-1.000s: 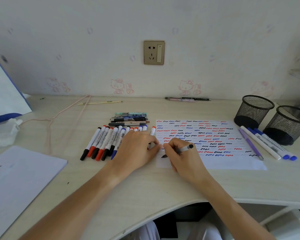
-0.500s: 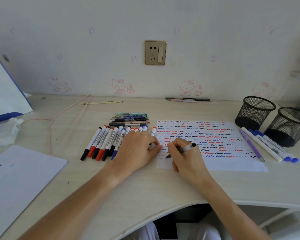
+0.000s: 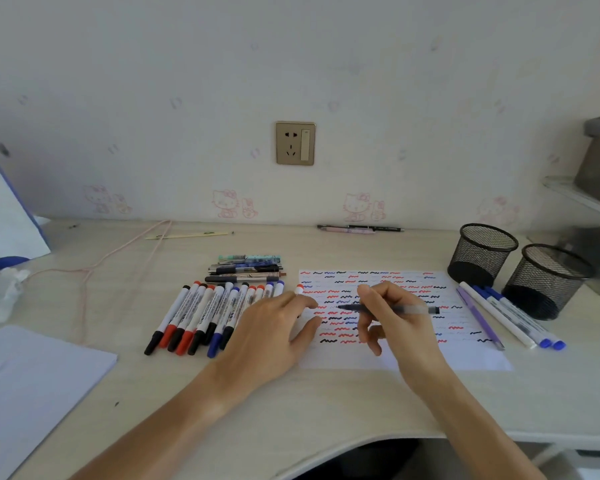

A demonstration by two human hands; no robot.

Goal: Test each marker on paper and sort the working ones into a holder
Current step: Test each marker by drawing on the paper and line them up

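Note:
A white test paper [image 3: 465, 358] covered in red, blue and black squiggles lies mid-desk. My right hand [image 3: 399, 327] hovers over it, pinching a thin grey pen [image 3: 409, 310] held level, tip pointing left. My left hand [image 3: 274, 330] rests flat at the paper's left edge, partly covering a row of red, black and blue markers [image 3: 201, 317]. Two black mesh holders [image 3: 482, 254] [image 3: 548, 282] stand at the right; both look empty. Several blue and purple pens [image 3: 506, 320] lie between paper and holders.
A stack of assorted pens [image 3: 246, 270] lies behind the marker row. Two pens [image 3: 361, 229] rest by the wall. A pink cord [image 3: 94, 268], a white bag [image 3: 4, 216] and loose paper [image 3: 25, 386] occupy the left. A shelf [image 3: 582, 195] juts out at the right.
My right hand has lifted from the paper's lower left and turned the pen from a writing slant to level. My left hand stays put.

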